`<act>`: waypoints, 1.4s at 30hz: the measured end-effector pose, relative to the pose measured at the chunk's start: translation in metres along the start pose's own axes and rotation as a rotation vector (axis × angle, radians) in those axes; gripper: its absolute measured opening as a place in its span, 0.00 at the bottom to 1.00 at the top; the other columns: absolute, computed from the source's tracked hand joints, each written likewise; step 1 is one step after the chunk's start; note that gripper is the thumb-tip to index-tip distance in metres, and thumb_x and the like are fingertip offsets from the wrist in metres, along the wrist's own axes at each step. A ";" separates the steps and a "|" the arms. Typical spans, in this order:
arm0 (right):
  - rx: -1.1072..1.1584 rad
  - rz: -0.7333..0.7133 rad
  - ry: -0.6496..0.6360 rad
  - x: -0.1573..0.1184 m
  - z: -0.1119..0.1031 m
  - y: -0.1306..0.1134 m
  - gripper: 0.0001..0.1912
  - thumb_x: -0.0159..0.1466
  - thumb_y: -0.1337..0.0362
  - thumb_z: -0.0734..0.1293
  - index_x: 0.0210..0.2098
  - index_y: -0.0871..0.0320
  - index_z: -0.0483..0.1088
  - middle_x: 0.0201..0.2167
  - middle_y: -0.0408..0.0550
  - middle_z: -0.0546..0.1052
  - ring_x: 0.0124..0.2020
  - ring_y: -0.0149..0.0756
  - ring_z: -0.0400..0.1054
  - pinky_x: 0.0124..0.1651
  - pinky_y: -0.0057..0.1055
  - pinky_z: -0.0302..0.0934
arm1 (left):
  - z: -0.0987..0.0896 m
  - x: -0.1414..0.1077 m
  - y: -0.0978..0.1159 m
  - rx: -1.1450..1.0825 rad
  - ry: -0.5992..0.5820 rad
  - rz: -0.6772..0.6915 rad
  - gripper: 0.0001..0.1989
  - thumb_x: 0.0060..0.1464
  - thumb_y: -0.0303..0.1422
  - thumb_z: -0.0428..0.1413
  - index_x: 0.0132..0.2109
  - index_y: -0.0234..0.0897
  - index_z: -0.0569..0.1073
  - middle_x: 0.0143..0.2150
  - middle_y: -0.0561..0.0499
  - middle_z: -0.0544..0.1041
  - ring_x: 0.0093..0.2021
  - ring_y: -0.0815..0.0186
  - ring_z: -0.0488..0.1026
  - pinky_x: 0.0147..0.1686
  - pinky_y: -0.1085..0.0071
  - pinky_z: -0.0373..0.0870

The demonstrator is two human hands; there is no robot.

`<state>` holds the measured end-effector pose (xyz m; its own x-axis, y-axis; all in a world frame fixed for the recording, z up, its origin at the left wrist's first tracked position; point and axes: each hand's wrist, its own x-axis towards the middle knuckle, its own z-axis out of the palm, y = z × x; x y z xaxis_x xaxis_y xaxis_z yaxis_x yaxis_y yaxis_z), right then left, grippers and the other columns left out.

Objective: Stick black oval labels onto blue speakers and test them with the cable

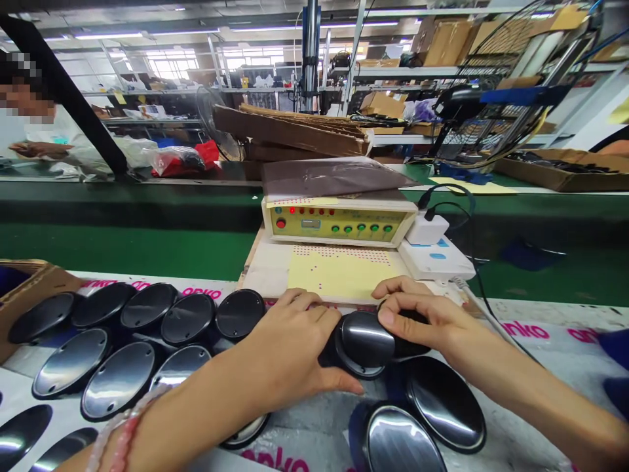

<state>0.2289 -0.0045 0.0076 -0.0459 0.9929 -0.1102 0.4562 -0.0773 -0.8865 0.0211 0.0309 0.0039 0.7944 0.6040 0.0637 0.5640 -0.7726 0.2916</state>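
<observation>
From where I stand, the person's left hand (pixel 289 347) and right hand (pixel 422 321) are closed from either side around a glossy black oval shell (pixel 363 341), held over the white tabletop (pixel 521 331). Just ahead sits a beige test box (pixel 339 223) with a yellow panel and red and green buttons. More black oval shells (pixel 118 380) lie in loose rows beside the left hand, near a brown cardboard box (pixel 29 288).
</observation>
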 end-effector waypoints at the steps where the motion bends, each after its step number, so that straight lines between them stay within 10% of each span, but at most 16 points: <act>1: -0.014 0.005 -0.011 -0.001 0.000 0.000 0.19 0.54 0.44 0.67 0.22 0.53 0.71 0.44 0.44 0.67 0.49 0.44 0.60 0.57 0.41 0.47 | 0.000 0.000 0.000 0.007 0.001 0.001 0.36 0.45 0.55 0.59 0.52 0.31 0.70 0.46 0.41 0.75 0.50 0.53 0.68 0.52 0.58 0.64; 15: -0.185 -0.057 0.018 -0.002 0.006 0.004 0.15 0.58 0.48 0.63 0.24 0.51 0.70 0.45 0.45 0.68 0.54 0.48 0.56 0.58 0.52 0.41 | 0.001 0.000 0.000 0.078 0.002 0.008 0.33 0.47 0.56 0.56 0.48 0.31 0.72 0.46 0.40 0.75 0.49 0.51 0.69 0.49 0.57 0.66; 42: -0.540 -0.348 0.233 -0.010 0.019 0.004 0.10 0.62 0.62 0.60 0.25 0.54 0.66 0.39 0.50 0.69 0.45 0.46 0.62 0.42 0.44 0.55 | 0.001 0.000 0.000 0.120 -0.021 0.012 0.32 0.48 0.56 0.55 0.48 0.33 0.71 0.44 0.42 0.76 0.50 0.52 0.69 0.50 0.57 0.66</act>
<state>0.2140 -0.0167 -0.0037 -0.1055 0.9500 0.2939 0.8319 0.2462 -0.4973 0.0214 0.0305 0.0026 0.8049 0.5916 0.0457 0.5767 -0.7981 0.1745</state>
